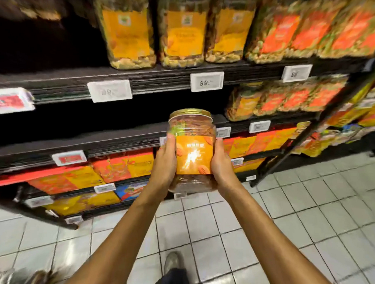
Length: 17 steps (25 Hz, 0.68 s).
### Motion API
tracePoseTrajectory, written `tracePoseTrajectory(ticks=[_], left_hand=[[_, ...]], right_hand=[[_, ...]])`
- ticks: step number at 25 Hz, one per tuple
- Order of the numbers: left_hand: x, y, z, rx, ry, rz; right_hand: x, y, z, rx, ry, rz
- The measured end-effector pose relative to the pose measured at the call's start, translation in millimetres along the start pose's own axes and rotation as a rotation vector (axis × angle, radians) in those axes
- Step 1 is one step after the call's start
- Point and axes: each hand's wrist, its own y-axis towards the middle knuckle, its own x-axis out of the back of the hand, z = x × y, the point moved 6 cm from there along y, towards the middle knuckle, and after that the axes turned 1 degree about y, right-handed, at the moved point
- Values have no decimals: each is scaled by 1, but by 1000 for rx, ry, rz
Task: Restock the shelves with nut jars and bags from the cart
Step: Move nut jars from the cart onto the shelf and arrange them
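**One jar, two hands.** One clear jar (191, 150) of nuts, with a gold lid and an orange label, is held upright in the air in front of the shelf unit (118, 137). The left hand (164, 162) grips the jar's left side, with its thumb up along the wall beside the label. The right hand (221, 164) grips the right side, its fingers curled round the back, out of sight.

Above the jar, on the upper shelf, stand three jars with yellow labels (184, 31). Further right of them is a blurred row of orange-labelled jars (311, 31), whose number cannot be told. Three white price tags (206, 82) hang on that shelf's front edge, above the jar.

To the upper right of the jar, on the next shelf down, one yellow-labelled jar (245, 101) stands beside three orange-labelled ones (296, 99).

To the lower left of the jar lie flat orange-and-yellow boxes (122, 163) on the low shelves; blur prevents a count.

Below the jar is the white tiled floor (286, 209), with one shoe (174, 262) on it.
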Motion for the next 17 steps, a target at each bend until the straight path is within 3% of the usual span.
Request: tracePoseTrajectory(ticks=[6,13,17], left_hand=[[-60,99,0,67,-5,-13],[-88,165,-8,-25,-40,-249],[-91,201,-4,-120,-111,-328]], right_hand=[[23,112,11,47,-29,-68],[21,207,24,245,13,-4],[8,248,41,422,-80,21]])
